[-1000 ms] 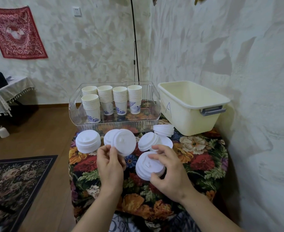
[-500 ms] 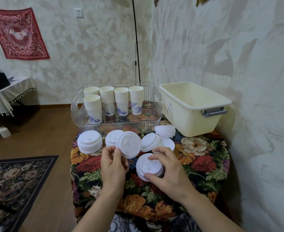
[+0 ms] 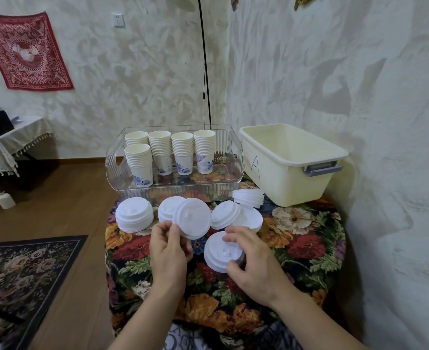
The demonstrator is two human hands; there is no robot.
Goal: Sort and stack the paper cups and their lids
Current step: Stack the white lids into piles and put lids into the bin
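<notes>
A small surface draped in a glossy, dark floral cloth [image 3: 296,251] carries the work. At its far side sits a clear ribbed plastic tray [image 3: 236,157] holding five stacks of white paper cups with blue printed patterns [image 3: 182,154], all upright, rims up. To the right of the tray, touching the wall, stands a cream rectangular plastic bin with a grey handle [image 3: 291,160], marked with a letter A. Round white plastic lids lie in low stacks along the near side of the tray: one stack at the left [image 3: 134,214], a tilted pair in the middle [image 3: 236,217], and a slumped stack at the far right [image 3: 248,198]. The left hand [image 3: 169,251] is raised, wrist bent upward, its grip closed by thumb and fingertips on the lower edge of a single white domed lid [image 3: 192,218], held tilted above the cloth. The right hand [image 3: 252,263] curls over a short lid stack [image 3: 221,252] resting on the cloth, thumb at the near edge and fingers on the far rim.
</notes>
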